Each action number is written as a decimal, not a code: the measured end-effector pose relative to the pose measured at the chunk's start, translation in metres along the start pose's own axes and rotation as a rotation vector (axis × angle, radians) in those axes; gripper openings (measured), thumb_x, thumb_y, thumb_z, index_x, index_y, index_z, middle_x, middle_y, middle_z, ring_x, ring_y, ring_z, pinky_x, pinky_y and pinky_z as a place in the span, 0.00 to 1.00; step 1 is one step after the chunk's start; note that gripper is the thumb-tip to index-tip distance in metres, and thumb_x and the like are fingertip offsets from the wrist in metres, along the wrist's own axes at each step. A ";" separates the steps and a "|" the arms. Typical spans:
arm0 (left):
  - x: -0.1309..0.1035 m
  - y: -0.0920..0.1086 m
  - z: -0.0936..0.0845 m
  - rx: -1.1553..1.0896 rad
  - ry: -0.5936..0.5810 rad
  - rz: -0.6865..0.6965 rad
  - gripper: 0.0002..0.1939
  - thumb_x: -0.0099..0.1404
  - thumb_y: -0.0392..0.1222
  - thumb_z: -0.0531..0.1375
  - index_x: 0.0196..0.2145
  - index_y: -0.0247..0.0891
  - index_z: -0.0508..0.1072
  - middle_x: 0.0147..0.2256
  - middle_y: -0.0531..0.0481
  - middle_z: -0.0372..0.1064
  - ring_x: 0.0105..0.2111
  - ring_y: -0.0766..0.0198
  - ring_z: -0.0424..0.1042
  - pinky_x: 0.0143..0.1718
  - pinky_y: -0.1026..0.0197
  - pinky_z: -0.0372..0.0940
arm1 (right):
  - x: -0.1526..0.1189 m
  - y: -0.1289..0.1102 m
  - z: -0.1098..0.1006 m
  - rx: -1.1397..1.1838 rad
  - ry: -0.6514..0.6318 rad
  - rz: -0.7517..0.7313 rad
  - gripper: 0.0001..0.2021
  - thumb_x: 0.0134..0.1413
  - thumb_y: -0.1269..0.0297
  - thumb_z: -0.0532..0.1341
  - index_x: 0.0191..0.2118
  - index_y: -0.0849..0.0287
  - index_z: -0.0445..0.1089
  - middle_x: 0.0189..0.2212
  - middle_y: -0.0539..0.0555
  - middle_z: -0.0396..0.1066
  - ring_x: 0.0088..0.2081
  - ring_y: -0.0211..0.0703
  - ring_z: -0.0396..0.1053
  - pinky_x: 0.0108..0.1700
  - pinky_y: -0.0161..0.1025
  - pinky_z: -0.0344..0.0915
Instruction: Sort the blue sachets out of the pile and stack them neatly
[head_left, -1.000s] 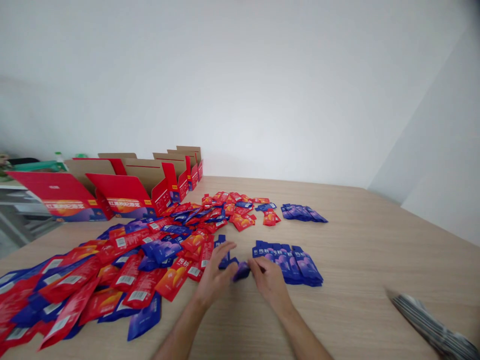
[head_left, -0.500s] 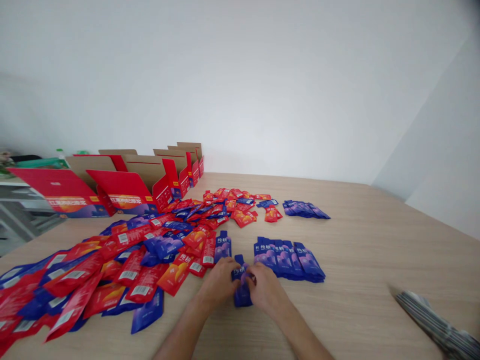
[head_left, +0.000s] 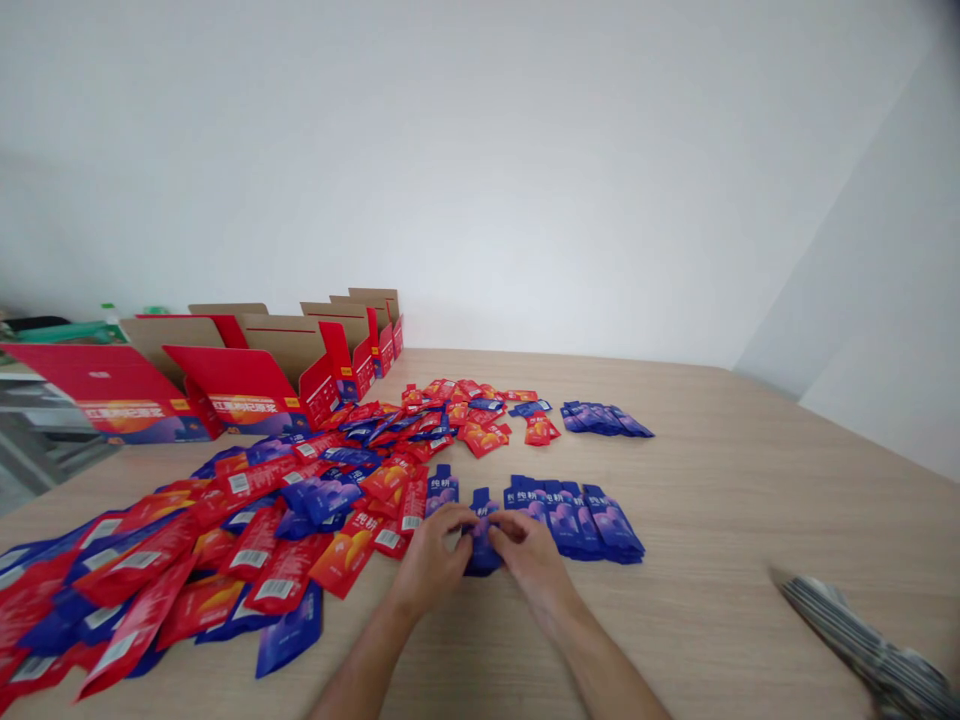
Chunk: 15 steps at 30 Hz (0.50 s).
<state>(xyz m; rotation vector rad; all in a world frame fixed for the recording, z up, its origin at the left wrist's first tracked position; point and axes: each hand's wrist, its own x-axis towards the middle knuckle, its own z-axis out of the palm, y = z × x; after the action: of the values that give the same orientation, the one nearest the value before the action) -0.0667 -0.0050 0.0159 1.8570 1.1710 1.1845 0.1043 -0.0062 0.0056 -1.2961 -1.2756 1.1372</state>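
Observation:
A blue-purple pouch (head_left: 482,552) with a narrow neck stands between my two hands, its neck pointing away from me. My left hand (head_left: 437,555) pinches its left edge, and my right hand (head_left: 529,550) pinches its right edge. Just right of my right hand lies an overlapping row of blue pouches (head_left: 581,525), necks facing away. One more blue pouch (head_left: 442,487) lies beyond my left hand, beside a large mixed heap of red pouches (head_left: 281,580) and blue ones.
Open red cartons (head_left: 247,395) stand in a line at the back left. A second group of blue pouches (head_left: 606,419) lies farther back. At the front right is a striped, bundled object (head_left: 862,635). The white wall (head_left: 570,200) rises behind the table.
The pouch between my hands has shifted slightly away from me. My fingers now sit at both of its side edges. The whole view has moved a little.

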 end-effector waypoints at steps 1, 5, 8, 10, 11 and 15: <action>-0.001 0.005 -0.003 -0.038 -0.027 0.050 0.19 0.54 0.29 0.55 0.41 0.42 0.77 0.44 0.45 0.73 0.48 0.54 0.70 0.53 0.53 0.63 | 0.000 -0.005 -0.001 0.097 0.013 0.044 0.15 0.48 0.57 0.64 0.40 0.60 0.76 0.26 0.51 0.73 0.23 0.37 0.65 0.22 0.32 0.58; -0.003 0.011 -0.003 -0.057 -0.054 0.163 0.28 0.52 0.29 0.59 0.50 0.45 0.74 0.51 0.46 0.71 0.54 0.52 0.66 0.58 0.49 0.59 | -0.002 -0.017 -0.005 0.363 0.016 0.128 0.19 0.44 0.55 0.68 0.40 0.62 0.77 0.30 0.56 0.75 0.27 0.40 0.69 0.26 0.33 0.61; -0.001 0.007 0.003 -0.052 0.064 0.139 0.14 0.59 0.36 0.61 0.43 0.45 0.78 0.45 0.45 0.74 0.49 0.53 0.70 0.55 0.50 0.62 | -0.004 -0.022 -0.009 0.238 -0.049 0.078 0.20 0.52 0.50 0.63 0.41 0.63 0.77 0.26 0.55 0.73 0.26 0.41 0.69 0.27 0.35 0.63; 0.000 0.006 0.003 -0.078 0.101 0.097 0.10 0.61 0.40 0.61 0.41 0.45 0.79 0.43 0.45 0.76 0.47 0.53 0.71 0.53 0.52 0.64 | -0.007 -0.026 -0.012 0.017 -0.004 -0.065 0.20 0.57 0.49 0.58 0.40 0.61 0.77 0.27 0.56 0.73 0.28 0.43 0.69 0.29 0.37 0.64; 0.001 0.006 0.002 -0.091 0.119 0.068 0.10 0.61 0.42 0.62 0.40 0.45 0.80 0.42 0.46 0.76 0.45 0.54 0.72 0.51 0.53 0.65 | -0.009 -0.029 -0.013 -0.085 0.030 -0.172 0.20 0.59 0.49 0.56 0.40 0.60 0.77 0.31 0.57 0.73 0.32 0.44 0.70 0.34 0.38 0.66; 0.001 0.014 -0.005 -0.159 0.107 -0.044 0.11 0.60 0.45 0.63 0.39 0.41 0.80 0.37 0.46 0.77 0.38 0.55 0.73 0.42 0.56 0.68 | -0.019 -0.041 -0.018 -0.281 0.043 -0.499 0.17 0.60 0.53 0.56 0.48 0.55 0.74 0.49 0.59 0.70 0.50 0.48 0.66 0.52 0.42 0.63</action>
<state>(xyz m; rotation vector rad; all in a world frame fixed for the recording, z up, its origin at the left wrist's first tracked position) -0.0660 -0.0094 0.0301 1.6594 1.1340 1.3256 0.1168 -0.0253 0.0484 -1.0993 -1.6512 0.5908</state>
